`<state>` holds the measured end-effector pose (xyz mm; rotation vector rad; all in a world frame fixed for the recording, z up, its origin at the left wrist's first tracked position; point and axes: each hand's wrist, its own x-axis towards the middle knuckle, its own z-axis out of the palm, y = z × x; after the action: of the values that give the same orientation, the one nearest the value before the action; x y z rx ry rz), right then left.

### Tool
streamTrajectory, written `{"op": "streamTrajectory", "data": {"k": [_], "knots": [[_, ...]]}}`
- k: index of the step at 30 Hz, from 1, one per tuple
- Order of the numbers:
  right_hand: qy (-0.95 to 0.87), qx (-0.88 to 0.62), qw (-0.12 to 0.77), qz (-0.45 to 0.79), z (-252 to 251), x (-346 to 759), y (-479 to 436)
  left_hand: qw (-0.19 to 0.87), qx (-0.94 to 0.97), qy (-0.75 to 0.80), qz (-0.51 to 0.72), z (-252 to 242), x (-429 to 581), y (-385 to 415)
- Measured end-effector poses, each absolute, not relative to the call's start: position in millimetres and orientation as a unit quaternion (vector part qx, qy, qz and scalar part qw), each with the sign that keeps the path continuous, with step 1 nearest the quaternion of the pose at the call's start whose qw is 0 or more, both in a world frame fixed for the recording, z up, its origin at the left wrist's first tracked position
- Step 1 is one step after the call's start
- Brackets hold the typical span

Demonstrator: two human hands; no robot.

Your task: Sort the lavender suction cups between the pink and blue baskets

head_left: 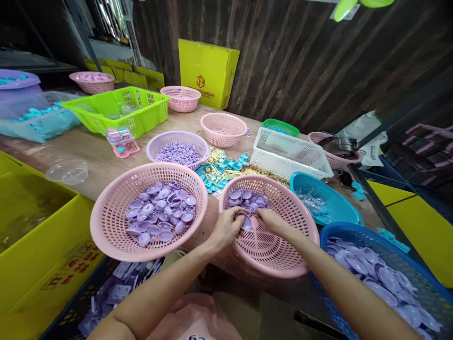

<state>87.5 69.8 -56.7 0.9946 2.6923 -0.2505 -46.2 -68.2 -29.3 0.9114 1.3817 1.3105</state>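
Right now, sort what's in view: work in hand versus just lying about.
Work in hand:
left hand, pinching a purple dish-shaped piece
right hand, close beside it
pink basket beneath both
probably the purple pieces in the left pink basket

Apparently lying about:
yellow JFH carton
lime-green basket
clear round tub

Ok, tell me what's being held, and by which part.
The left grip pinches a shallow purple piece by its edge; whether the right grip holds anything cannot be told.
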Motion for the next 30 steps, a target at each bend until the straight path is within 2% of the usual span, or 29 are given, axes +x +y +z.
{"op": "streamTrajectory", "data": {"k": [2, 5, 7, 11, 16, 19, 23, 25, 30], "knots": [[0.927, 0.335, 0.030, -0.167, -35, 88, 57, 0.509, 0.371, 0.570, 0.528, -28, -48, -69], [0.894, 0.302, -0.137, -0.299, -9, 89, 30, 0.589, 0.366, 0.508, 0.511, -25, -48, -70], [0.890, 0.286, -0.202, -0.294, -3, 90, 13, 0.642, 0.355, 0.452, 0.507, -25, -47, -71], [0.912, 0.239, -0.280, -0.179, -11, 95, -4, 0.686, 0.311, 0.404, 0.520, -27, -45, -73], [0.934, 0.185, -0.271, -0.143, -10, 100, -5, 0.677, 0.328, 0.406, 0.520, -22, -44, -76], [0.920, 0.224, -0.276, -0.164, 4, 101, -8, 0.598, 0.405, 0.467, 0.510, -15, -42, -78], [0.874, 0.302, -0.327, -0.197, 19, 99, -20, 0.360, 0.498, 0.608, 0.503, -9, -39, -81], [0.865, 0.316, -0.328, -0.209, 21, 96, -27, 0.277, 0.532, 0.651, 0.465, -7, -38, -83], [0.875, 0.314, -0.323, -0.178, 18, 87, -37, 0.219, 0.569, 0.696, 0.379, -3, -36, -86]]}}
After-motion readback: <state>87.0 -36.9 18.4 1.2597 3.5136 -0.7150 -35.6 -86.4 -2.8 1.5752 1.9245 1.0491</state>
